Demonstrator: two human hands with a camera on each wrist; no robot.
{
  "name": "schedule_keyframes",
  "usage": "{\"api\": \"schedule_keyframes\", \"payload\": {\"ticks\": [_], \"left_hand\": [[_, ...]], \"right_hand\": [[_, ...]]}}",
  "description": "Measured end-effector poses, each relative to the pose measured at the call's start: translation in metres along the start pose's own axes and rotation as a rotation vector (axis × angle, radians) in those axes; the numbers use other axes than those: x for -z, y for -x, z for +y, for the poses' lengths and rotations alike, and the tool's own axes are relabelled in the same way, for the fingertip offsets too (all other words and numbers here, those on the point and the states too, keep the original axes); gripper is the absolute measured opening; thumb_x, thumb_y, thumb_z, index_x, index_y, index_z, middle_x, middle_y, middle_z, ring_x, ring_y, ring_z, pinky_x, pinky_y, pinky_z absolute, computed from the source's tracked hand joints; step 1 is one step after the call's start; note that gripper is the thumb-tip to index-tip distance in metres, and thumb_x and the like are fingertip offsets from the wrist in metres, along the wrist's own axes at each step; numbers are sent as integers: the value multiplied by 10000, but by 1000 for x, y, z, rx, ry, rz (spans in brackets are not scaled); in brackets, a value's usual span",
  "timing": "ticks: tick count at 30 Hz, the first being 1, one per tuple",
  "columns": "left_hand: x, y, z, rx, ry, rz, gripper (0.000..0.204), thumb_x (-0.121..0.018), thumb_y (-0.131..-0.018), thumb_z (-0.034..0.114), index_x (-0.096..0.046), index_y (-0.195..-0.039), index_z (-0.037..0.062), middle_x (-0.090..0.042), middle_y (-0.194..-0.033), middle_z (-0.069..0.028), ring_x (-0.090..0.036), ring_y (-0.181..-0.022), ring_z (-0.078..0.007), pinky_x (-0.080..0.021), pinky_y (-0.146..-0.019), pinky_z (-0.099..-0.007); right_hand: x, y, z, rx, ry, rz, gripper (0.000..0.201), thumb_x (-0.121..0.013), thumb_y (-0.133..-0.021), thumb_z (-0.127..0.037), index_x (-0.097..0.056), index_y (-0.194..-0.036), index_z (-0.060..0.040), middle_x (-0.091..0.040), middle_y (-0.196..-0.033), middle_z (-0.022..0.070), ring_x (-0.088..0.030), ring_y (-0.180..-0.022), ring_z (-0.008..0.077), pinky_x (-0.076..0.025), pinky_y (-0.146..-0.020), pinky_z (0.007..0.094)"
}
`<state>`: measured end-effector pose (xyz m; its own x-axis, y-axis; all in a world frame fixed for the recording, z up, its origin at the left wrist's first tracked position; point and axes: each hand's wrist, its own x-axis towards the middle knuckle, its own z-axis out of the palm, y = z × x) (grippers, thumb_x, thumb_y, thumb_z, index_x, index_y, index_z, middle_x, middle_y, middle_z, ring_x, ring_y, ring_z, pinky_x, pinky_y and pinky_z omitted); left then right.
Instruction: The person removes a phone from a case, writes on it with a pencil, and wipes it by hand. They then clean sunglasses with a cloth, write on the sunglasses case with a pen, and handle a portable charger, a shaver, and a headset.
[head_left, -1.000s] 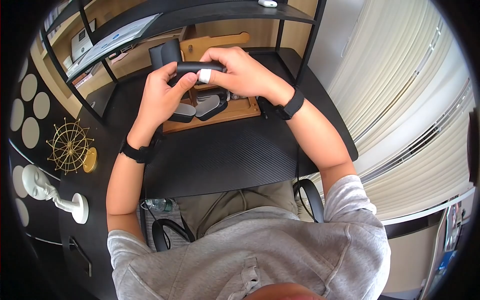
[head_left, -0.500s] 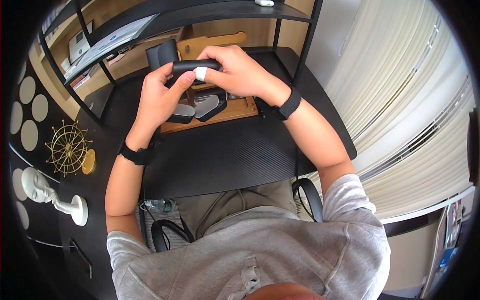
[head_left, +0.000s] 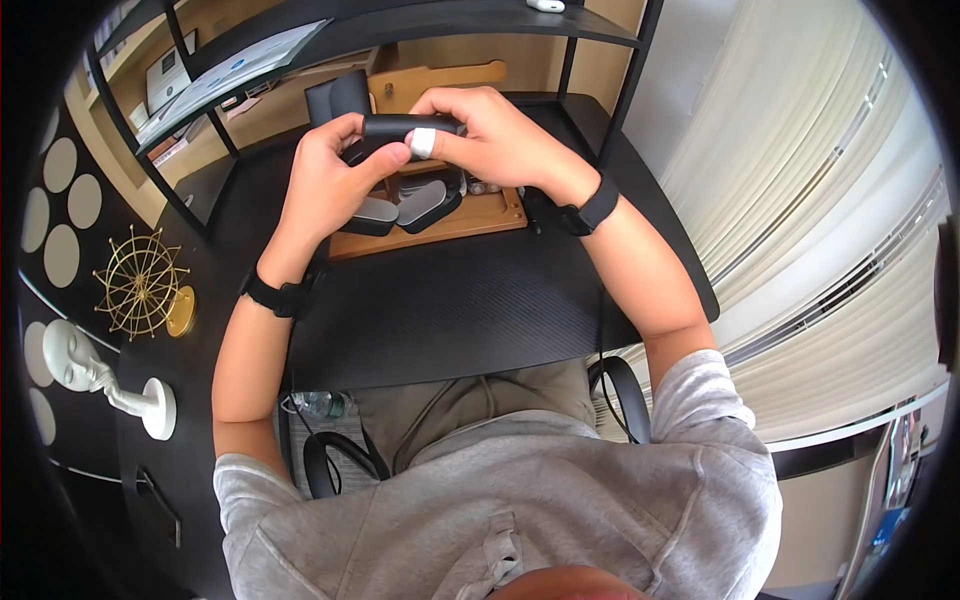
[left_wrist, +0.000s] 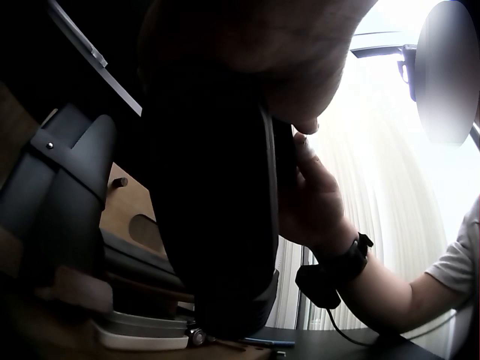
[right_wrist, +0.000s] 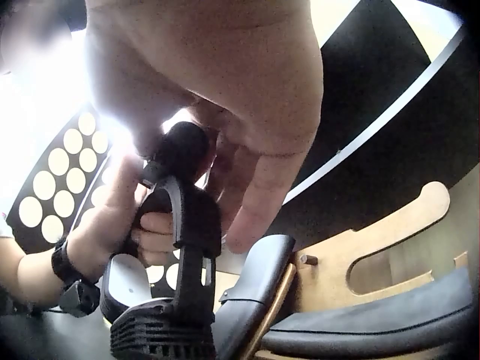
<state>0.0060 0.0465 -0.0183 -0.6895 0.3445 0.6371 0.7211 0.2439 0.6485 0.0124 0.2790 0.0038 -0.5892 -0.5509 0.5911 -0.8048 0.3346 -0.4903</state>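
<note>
Both hands hold a black elongated object (head_left: 390, 126) with a rounded, smooth top, above a wooden organizer (head_left: 480, 224) on the desk. My left hand (head_left: 325, 182) grips its left end, fingers behind and thumb along the near side. At the other end my right hand (head_left: 497, 142) pinches it, with a white wrap (head_left: 423, 144) around the thumb. The thumbs nearly meet in the middle. In the left wrist view the object (left_wrist: 214, 210) is a dark silhouette; its exact kind I cannot tell. Two grey-topped, black-rimmed oval items (head_left: 424, 204) lie in the organizer below.
A black shelf (head_left: 420, 38) spans the desk's back, carrying papers (head_left: 235, 80) and a small white case (head_left: 545, 5). Left stand a gold wheel ornament (head_left: 140, 285) and a white head sculpture (head_left: 75, 355). A cable hangs over the front edge of the black desk (head_left: 470, 310).
The head view has shifted slightly. Both hands keep their hold on the black object, with little visible change in their grip.
</note>
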Motion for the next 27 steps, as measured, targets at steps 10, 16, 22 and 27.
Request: {"api": "schedule_keyframes", "payload": {"ticks": [10, 16, 22, 27], "left_hand": [[-3, 4, 16, 84, -3, -39, 352, -840, -875, 228, -699, -1074, -27, -728, -868, -47, -668, -745, -75, -543, -658, -244], [-7, 5, 11, 24, 3, -2, 354, -807, -914, 294, -701, -1020, -27, -700, -788, -33, -629, -707, -58, -510, -618, -249], [-2, 1, -6, -51, -80, 34, 484, -664, -1022, 405, -581, -804, -18, -472, -643, 7, -401, -640, -52, -353, -538, -279], [-3, 1, -2, -48, -84, 22, 501, -649, -1032, 415, -572, -789, -16, -461, -642, 16, -386, -650, -51, -339, -545, -275]], "right_hand": [[-4, -2, 7, 3, -3, 35, 285, -671, -1013, -269, -670, -1143, -17, -652, -774, 15, -595, -628, 68, -481, -542, 243], [-2, -1, 2, -13, 13, 31, 288, -689, -1002, -281, -678, -1115, -16, -656, -766, 18, -600, -651, 76, -485, -567, 250], [-2, -1, 7, 3, 47, 34, 274, -720, -984, -278, -686, -1068, -20, -649, -760, 12, -594, -677, 77, -484, -606, 258], [-2, -1, 11, 18, 54, 37, 267, -723, -987, -274, -688, -1060, -19, -648, -760, 4, -582, -691, 73, -476, -617, 253]]}}
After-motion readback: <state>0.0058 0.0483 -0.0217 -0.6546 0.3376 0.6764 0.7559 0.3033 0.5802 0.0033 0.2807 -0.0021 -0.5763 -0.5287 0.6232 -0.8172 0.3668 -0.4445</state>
